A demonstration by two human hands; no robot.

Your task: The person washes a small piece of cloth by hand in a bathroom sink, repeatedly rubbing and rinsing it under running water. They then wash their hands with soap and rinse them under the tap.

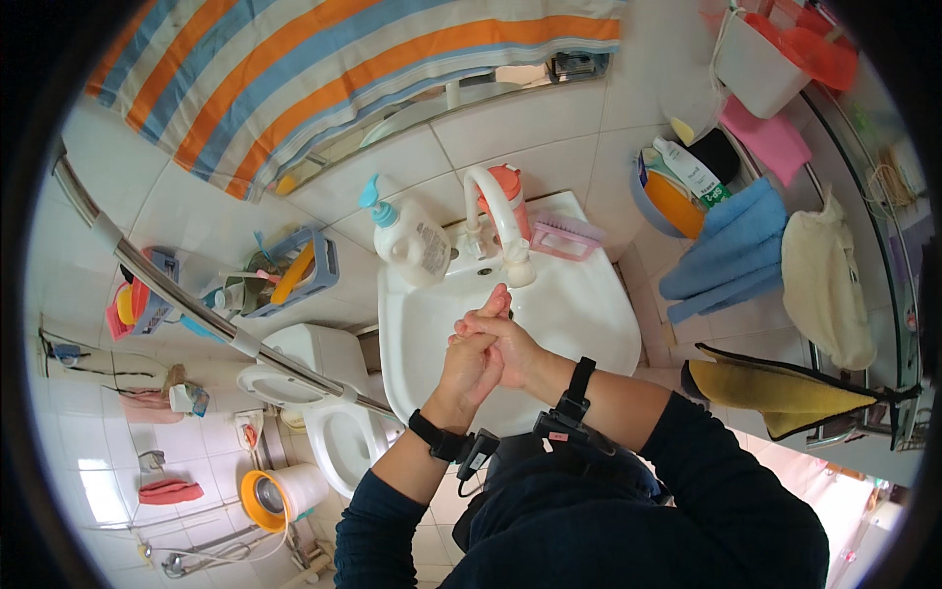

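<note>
Over the white washbasin (603, 319), my left hand (469, 371) and my right hand (516, 346) are pressed together, fingers closed around each other. No object shows between them. Just beyond the fingertips hangs the spout of a white faucet (502, 218); no stream of water can be made out. A white pump bottle (414, 245) with a blue top stands on the basin's back left corner. Behind the faucet is a red cup (507, 185), with a pink brush-like item (567, 236) to its right. Both wrists wear black straps with small devices.
A metal rail (186, 294) curves along the left, past a toilet (339, 447). A blue caddy (319, 260) hangs on the left wall. At right hang a blue towel (736, 240), a cream cloth (829, 285) and a yellow cloth (775, 393). A striped curtain (324, 74) covers the top.
</note>
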